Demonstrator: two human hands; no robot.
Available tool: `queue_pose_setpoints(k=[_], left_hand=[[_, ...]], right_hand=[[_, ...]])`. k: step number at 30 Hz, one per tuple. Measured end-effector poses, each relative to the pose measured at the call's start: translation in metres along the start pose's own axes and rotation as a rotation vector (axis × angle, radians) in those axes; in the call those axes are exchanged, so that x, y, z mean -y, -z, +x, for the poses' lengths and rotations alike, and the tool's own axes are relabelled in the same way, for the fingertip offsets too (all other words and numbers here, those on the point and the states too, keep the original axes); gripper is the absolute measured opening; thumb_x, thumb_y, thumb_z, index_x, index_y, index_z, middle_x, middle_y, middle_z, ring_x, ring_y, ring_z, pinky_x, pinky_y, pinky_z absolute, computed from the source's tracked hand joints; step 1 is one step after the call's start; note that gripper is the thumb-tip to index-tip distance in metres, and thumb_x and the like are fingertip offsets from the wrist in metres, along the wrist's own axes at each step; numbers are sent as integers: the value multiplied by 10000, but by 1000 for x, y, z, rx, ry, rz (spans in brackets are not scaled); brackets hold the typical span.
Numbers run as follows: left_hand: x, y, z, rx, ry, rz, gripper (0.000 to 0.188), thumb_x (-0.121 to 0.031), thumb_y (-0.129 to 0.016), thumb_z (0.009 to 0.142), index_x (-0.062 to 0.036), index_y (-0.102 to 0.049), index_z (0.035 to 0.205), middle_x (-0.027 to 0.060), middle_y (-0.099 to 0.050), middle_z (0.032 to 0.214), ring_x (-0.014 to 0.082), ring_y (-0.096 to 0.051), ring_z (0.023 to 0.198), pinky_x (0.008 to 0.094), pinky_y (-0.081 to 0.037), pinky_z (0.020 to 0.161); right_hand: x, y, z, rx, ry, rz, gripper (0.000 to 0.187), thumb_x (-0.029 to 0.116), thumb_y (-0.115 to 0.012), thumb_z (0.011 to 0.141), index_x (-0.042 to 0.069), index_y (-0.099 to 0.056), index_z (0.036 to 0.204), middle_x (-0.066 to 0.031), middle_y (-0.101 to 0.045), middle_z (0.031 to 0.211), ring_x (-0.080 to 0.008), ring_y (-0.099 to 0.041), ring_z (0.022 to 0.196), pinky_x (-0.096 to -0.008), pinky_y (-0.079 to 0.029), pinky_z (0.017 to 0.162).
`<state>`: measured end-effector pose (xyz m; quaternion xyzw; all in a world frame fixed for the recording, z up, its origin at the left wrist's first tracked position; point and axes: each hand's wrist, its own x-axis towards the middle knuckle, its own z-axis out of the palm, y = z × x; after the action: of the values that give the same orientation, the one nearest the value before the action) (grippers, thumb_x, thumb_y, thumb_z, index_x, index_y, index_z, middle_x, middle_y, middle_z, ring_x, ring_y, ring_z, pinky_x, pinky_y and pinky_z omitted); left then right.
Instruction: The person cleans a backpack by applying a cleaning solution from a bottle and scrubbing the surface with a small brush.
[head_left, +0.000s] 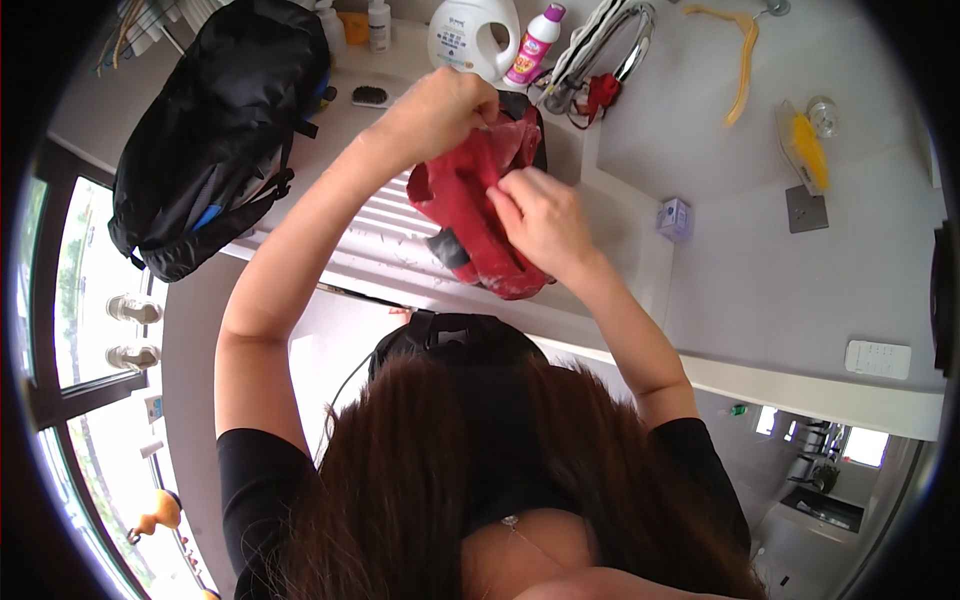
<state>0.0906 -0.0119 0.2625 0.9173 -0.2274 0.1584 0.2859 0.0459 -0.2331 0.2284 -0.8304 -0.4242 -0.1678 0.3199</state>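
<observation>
A wet red fabric piece (465, 205) with dark patches hangs bunched over the white ribbed washboard (375, 222) of the sink. Whitish suds streak its lower part. I cannot tell what kind of article it is. My left hand (452, 108) is closed on its upper edge, near a wet, shiny fold. Lower and to the right, my right hand (545, 222) is curled tight against the fabric's side, pinching it. The cloth and the fingers themselves hide part of both grips.
A black backpack (225, 120) lies on the left. Along the back stand a white detergent jug (460, 40), a pink bottle (535, 45) and a white pump bottle (379, 28). A black-bristled brush (370, 96) lies behind the washboard. The faucet (570, 95) rises at back right, near a small box (674, 219).
</observation>
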Motion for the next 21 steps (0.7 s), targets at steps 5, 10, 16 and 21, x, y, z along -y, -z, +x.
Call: queue_pose_setpoints(k=[5,10,16,21], left_hand=[[71,-36,-2,110,130,12,112,-22,-710,831,-15,-743,937,148,-746,843,303,-734,786,367,-576,752],[115,-71,-15,174,253,-87,141,-33,-719,845,-39,-766,978,114,-774,890,273,-749,816,350,-584,790],[96,-91,-41,-272,399,-161,404,-374,-716,935,-17,-714,1124,164,-764,1031,313,-745,935,398,-573,826],[-19,-32,-110,-262,595,-530,542,-479,-753,915,28,-613,1044,85,-679,791,155,-639,751,318,-521,712]], right_hand=[[22,-11,-41,97,153,92,190,58,-781,843,39,-595,811,-101,-561,728,-286,-600,661,-395,-492,590],[23,-18,-61,82,39,114,159,49,-782,838,40,-623,824,-100,-584,745,-294,-613,681,-399,-494,596],[12,-22,-67,-117,-442,363,209,122,-750,914,22,-605,803,-110,-601,696,-227,-549,550,-334,-426,517],[4,-29,-41,-268,-487,534,196,108,-748,934,0,-622,831,-52,-602,674,-81,-510,579,-266,-418,531]])
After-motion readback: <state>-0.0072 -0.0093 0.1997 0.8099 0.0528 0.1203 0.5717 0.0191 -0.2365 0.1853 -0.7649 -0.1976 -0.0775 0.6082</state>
